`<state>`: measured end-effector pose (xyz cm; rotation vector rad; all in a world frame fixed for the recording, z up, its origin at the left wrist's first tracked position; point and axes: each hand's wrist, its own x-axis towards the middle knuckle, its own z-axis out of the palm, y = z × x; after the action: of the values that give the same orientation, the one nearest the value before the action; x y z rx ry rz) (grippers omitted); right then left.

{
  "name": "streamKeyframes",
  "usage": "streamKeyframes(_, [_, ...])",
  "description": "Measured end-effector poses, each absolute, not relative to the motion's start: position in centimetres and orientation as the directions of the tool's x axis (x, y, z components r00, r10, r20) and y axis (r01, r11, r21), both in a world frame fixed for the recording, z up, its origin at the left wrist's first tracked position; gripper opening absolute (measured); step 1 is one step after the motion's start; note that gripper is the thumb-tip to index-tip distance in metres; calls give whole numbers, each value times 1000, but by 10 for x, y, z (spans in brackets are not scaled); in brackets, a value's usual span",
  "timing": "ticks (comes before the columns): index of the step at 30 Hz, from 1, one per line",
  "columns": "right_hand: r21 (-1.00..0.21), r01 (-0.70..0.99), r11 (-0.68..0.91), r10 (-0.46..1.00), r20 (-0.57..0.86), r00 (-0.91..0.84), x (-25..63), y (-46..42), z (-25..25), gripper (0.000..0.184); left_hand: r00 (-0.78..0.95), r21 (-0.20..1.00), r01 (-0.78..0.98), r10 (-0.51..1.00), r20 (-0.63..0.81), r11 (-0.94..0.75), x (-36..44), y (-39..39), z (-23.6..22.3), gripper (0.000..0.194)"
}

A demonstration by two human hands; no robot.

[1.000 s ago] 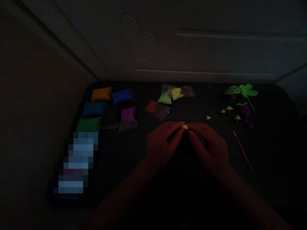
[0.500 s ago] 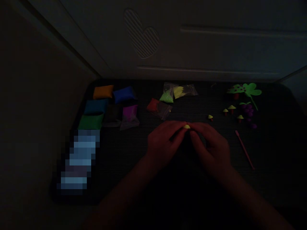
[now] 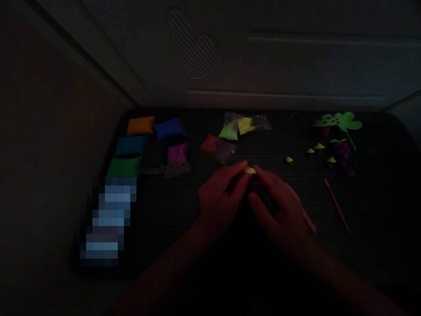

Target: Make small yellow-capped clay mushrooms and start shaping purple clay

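Observation:
A small yellow clay mushroom cap sits at the fingertips of my left hand, pinched between its thumb and index finger. My right hand is close beside it, its index fingertip at the cap's right edge and its thumb apart below. Whether a stem is under the cap, I cannot tell. Beneath my right hand, a pink strip-like tool shows in part. Small clay mushrooms with yellow caps stand to the right, among them one nearest my hand and another farther back.
Clay packets lie left, including orange, blue, green and purple. Red and light-green bags are ahead. A green flower, purple clay grapes and a pink stick lie right. A blurred bright screen is front left.
Both hands have shifted slightly left with the yellow cap. My right thumb has moved down and away from it. A pink tool now shows beside my right hand.

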<state>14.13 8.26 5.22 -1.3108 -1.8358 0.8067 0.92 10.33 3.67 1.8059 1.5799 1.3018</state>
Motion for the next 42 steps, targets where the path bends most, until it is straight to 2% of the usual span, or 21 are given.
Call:
streamKeyframes(5, [-831, 486, 268, 960, 188, -209, 140, 81, 52, 50, -16, 777, 558, 932, 361, -292, 8, 105, 35, 18])
streamKeyframes(11, [-843, 472, 259, 961, 175, -214, 140, 80, 49, 52, -29, 753, 576, 912, 409, -319, 8, 104, 34, 14])
streamKeyframes(15, [-846, 465, 262, 960, 178, -217, 140, 80, 48, 52, -14, 746, 583, 914, 405, -321, 9, 105, 35, 19])
streamKeyframes(23, [-843, 469, 263, 960, 183, -210, 141, 81, 47, 51, 56, 696, 589, 880, 471, -410, 8, 107, 35, 17])
streamKeyframes(31, [-734, 585, 345, 936, 316, -155, 157, 96, 50, 28, 141, 682, 570, 872, 468, -458, 9, 104, 38, 14])
streamKeyframes(35, [-699, 624, 350, 935, 304, -184, 164, 100, 52, 16, 67, 734, 538, 889, 452, -414, 10, 103, 38, 13])
streamKeyframes(39, [-724, 628, 287, 952, 289, -102, 162, 98, 52, 17, 22, 851, 395, 929, 368, -347, 11, 104, 37, 25])
streamKeyframes(42, [-740, 614, 274, 956, 281, -88, 159, 96, 51, 18, 44, 858, 398, 941, 337, -326, 11, 107, 38, 18])
